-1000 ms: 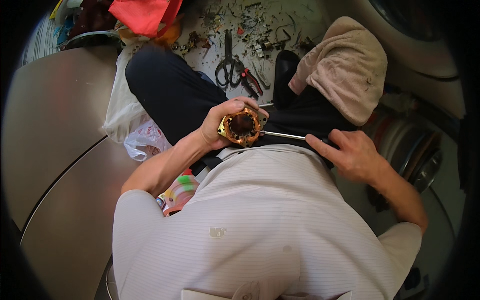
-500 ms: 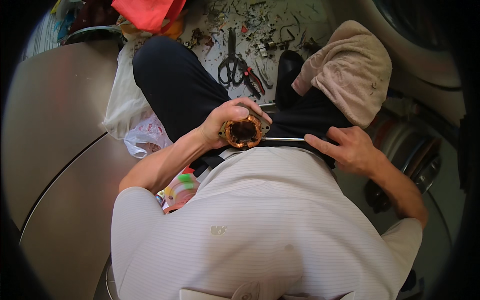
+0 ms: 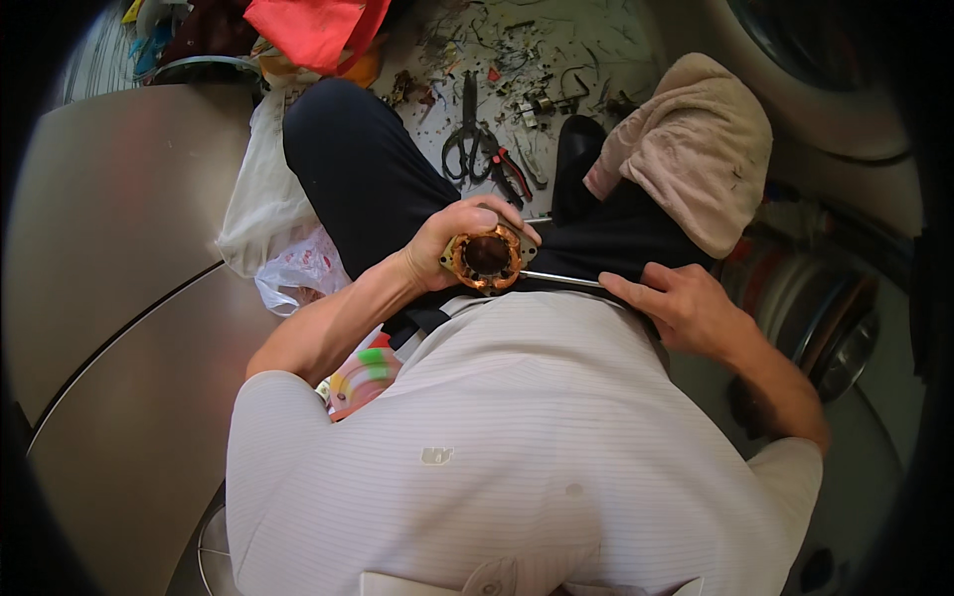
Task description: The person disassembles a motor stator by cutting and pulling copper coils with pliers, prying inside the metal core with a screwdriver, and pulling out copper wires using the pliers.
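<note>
Over my lap, my left hand [image 3: 459, 234] is closed round a motor stator [image 3: 512, 260], a metal ring with copper windings and an open round bore facing up. My right hand [image 3: 686, 303] grips a screwdriver with a thin steel shaft [image 3: 561, 279], the index finger stretched along it. The handle is hidden inside the palm. The shaft's tip meets the right lower edge of the copper windings; whether it is wedged under them I cannot tell.
On the floor ahead lie black scissors [image 3: 465, 149], red-and-black pliers [image 3: 512, 177] and scattered wire scraps [image 3: 527, 60]. A pinkish towel [image 3: 696, 149] drapes my right knee. Plastic bags [image 3: 298, 273] are at my left, stacked round pans or lids [image 3: 845, 343] at my right.
The screwdriver's shaft now slants more, its right end lower, and my right hand has shifted slightly down and left. The whole view has shifted a little. Both grips stay the same.
</note>
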The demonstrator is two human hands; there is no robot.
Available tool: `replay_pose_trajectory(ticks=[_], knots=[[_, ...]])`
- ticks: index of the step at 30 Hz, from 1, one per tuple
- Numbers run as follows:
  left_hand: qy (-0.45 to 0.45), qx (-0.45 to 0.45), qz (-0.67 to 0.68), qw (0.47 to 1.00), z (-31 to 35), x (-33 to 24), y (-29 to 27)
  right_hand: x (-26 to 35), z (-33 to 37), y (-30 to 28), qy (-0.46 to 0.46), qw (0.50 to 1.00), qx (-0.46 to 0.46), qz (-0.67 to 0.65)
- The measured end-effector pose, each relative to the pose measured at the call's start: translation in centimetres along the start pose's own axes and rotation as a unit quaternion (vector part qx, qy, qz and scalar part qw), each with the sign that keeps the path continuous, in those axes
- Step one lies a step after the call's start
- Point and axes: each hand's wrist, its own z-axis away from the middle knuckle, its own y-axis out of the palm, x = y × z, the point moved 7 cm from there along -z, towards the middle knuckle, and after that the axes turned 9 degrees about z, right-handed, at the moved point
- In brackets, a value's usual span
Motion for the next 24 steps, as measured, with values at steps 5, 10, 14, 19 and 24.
replay_pose_trajectory(ticks=[5,10,14,19,24], knots=[[0.017,-0.006,0.031,0.999,0.2,0.0,-0.5,-0.2,-0.4,0.9,-0.016,0.987,-0.03,-0.157],[0.024,0.045,0.022,0.998,0.6,-0.5,-0.4,0.2,-0.7,1.1,-0.048,0.998,-0.05,-0.009],[0.002,0.051,0.119,0.992,0.7,0.0,-0.3,0.1,-1.0,1.2,-0.057,0.992,-0.095,0.053],[-0.001,0.099,0.203,0.974,0.4,0.3,0.5,-0.3,-1.0,1.7,-0.071,0.984,-0.157,0.045],[-0.014,0.128,0.189,0.974,-0.2,1.0,0.3,-0.1,-0.7,0.5,-0.055,0.989,-0.139,0.002]])
